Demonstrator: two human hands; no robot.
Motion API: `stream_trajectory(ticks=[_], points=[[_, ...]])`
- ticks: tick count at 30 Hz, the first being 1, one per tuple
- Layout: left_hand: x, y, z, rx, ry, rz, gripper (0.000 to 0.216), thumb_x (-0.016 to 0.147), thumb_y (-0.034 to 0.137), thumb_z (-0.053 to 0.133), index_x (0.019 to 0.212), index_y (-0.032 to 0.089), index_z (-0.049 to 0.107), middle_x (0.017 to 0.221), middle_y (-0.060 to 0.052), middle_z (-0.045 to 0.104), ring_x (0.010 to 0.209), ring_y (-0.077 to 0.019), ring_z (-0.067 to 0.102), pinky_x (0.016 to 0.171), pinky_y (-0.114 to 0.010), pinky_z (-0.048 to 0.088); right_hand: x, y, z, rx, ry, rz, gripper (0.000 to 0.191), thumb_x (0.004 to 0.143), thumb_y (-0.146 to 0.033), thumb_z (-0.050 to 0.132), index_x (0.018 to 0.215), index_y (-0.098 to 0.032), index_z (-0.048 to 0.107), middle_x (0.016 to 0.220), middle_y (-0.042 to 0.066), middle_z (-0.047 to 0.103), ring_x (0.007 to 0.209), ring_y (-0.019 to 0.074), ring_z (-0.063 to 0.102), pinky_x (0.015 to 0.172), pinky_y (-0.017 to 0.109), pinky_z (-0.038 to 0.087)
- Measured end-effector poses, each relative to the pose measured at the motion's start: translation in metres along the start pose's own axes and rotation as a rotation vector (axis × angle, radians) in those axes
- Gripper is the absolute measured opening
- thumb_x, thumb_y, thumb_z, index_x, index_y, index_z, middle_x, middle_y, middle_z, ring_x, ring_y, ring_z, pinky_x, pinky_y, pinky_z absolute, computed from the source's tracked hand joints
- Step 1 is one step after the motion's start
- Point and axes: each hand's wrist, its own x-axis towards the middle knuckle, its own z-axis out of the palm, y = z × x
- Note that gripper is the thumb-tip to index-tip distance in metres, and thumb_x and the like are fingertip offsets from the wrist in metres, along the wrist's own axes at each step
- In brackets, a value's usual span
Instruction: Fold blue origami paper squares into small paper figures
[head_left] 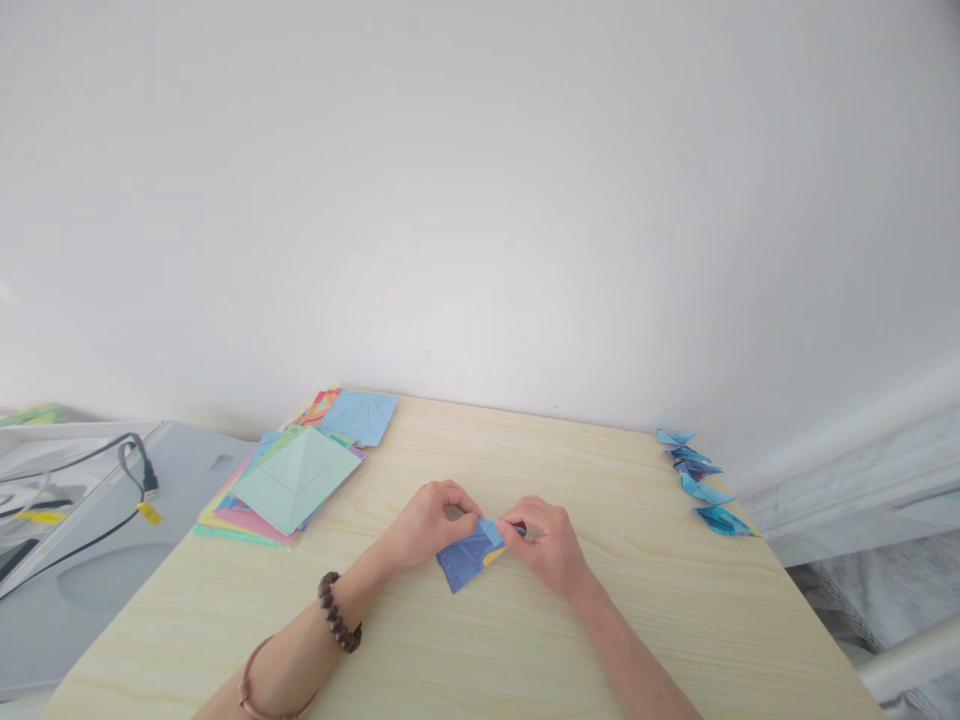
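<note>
Two pinches on blue paper [465, 560]: left hand [431, 522], right hand [549, 545].

We list: bench [675, 600], pale wood grain, smooth, matt. Blue paper [469, 558] at our fingers [466, 516], matt, creased. Coloured paper sheets [292, 480] left of the fingers, matt. Folded paper pieces [701, 475] to their right, faintly glossy.
</note>
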Motion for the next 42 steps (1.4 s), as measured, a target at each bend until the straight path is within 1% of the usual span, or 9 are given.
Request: stream_trajectory(ticks=[8, 12, 14, 16, 20, 22, 28, 37, 42], points=[[0.0, -0.006, 0.001, 0.062, -0.012, 0.031, 0.016, 0.07, 0.017, 0.052, 0.072, 0.017, 0.068, 0.078, -0.003, 0.067, 0.077, -0.0155, 0.06, 0.073, -0.024, 0.044, -0.002, 0.0, -0.003, 0.005, -0.021, -0.008, 0.02, 0.08, -0.023, 0.053, 0.063, -0.019, 0.061, 0.058, 0.0, 0.057, 0.058, 0.0115, 0.049, 0.06, 0.025, 0.039], [-0.001, -0.001, -0.002, 0.092, -0.036, 0.082, 0.014, 0.073, 0.017, 0.05, 0.076, 0.017, 0.065, 0.076, -0.002, 0.066, 0.076, -0.0146, 0.058, 0.076, -0.025, 0.042, -0.003, -0.001, -0.003, 0.034, -0.001, 0.032, 0.019, 0.081, -0.024, 0.053, 0.065, -0.019, 0.061, 0.061, 0.0, 0.058, 0.058, 0.011, 0.05, 0.059, 0.024, 0.04], [-0.003, 0.003, -0.002, 0.09, -0.041, 0.118, 0.014, 0.076, 0.021, 0.051, 0.081, 0.018, 0.063, 0.079, -0.001, 0.065, 0.078, -0.0146, 0.057, 0.08, -0.027, 0.041, -0.002, -0.002, -0.001, 0.043, -0.006, 0.042, 0.018, 0.081, -0.025, 0.052, 0.068, -0.019, 0.063, 0.063, 0.0, 0.059, 0.059, 0.0111, 0.051, 0.059, 0.023, 0.04], [-0.004, 0.006, 0.001, 0.059, -0.056, 0.134, 0.014, 0.078, 0.024, 0.051, 0.083, 0.017, 0.062, 0.079, -0.001, 0.064, 0.078, -0.0144, 0.056, 0.079, -0.027, 0.041, -0.001, -0.003, 0.001, 0.048, -0.028, 0.03, 0.018, 0.082, -0.026, 0.052, 0.071, -0.02, 0.064, 0.064, 0.0, 0.06, 0.059, 0.0113, 0.052, 0.059, 0.023, 0.04], [-0.005, 0.006, 0.007, 0.011, -0.08, 0.081, 0.014, 0.079, 0.025, 0.048, 0.077, 0.015, 0.058, 0.069, 0.0, 0.06, 0.064, -0.0113, 0.052, 0.061, -0.021, 0.041, 0.0, -0.006, 0.005, 0.044, -0.052, 0.019, 0.017, 0.082, -0.026, 0.051, 0.071, -0.02, 0.063, 0.064, 0.001, 0.059, 0.06, 0.0114, 0.051, 0.059, 0.024, 0.04], [-0.004, 0.006, 0.009, 0.024, -0.084, 0.065, 0.013, 0.078, 0.024, 0.049, 0.075, 0.015, 0.057, 0.065, 0.001, 0.057, 0.059, -0.0101, 0.049, 0.057, -0.02, 0.039, 0.0, -0.007, 0.006, 0.058, -0.06, 0.031, 0.015, 0.08, -0.025, 0.052, 0.071, -0.019, 0.062, 0.064, 0.0, 0.059, 0.06, 0.0114, 0.05, 0.059, 0.024, 0.04], [-0.004, 0.007, 0.01, 0.055, -0.073, 0.076, 0.01, 0.075, 0.02, 0.049, 0.072, 0.015, 0.058, 0.066, 0.001, 0.059, 0.062, -0.0105, 0.05, 0.063, -0.021, 0.039, 0.002, -0.009, 0.009, 0.167, -0.07, 0.115, 0.007, 0.075, -0.019, 0.053, 0.07, -0.018, 0.058, 0.065, -0.001, 0.057, 0.059, 0.0103, 0.049, 0.058, 0.022, 0.04], [-0.002, 0.003, 0.006, -0.007, -0.114, 0.024, 0.01, 0.073, 0.018, 0.048, 0.072, 0.015, 0.057, 0.067, 0.001, 0.059, 0.06, -0.01, 0.05, 0.055, -0.02, 0.037, 0.001, -0.007, 0.0, 0.207, -0.138, 0.201, 0.006, 0.072, -0.015, 0.052, 0.067, -0.018, 0.055, 0.063, -0.002, 0.053, 0.058, 0.0094, 0.048, 0.058, 0.021, 0.04], [-0.002, 0.002, 0.004, -0.026, -0.127, 0.014, 0.01, 0.073, 0.018, 0.047, 0.073, 0.014, 0.057, 0.067, 0.001, 0.058, 0.061, -0.0104, 0.05, 0.055, -0.02, 0.036, 0.001, -0.006, -0.006, 0.216, -0.176, 0.209, 0.011, 0.072, -0.011, 0.048, 0.07, -0.017, 0.057, 0.065, -0.002, 0.055, 0.06, 0.0092, 0.048, 0.058, 0.02, 0.039]])
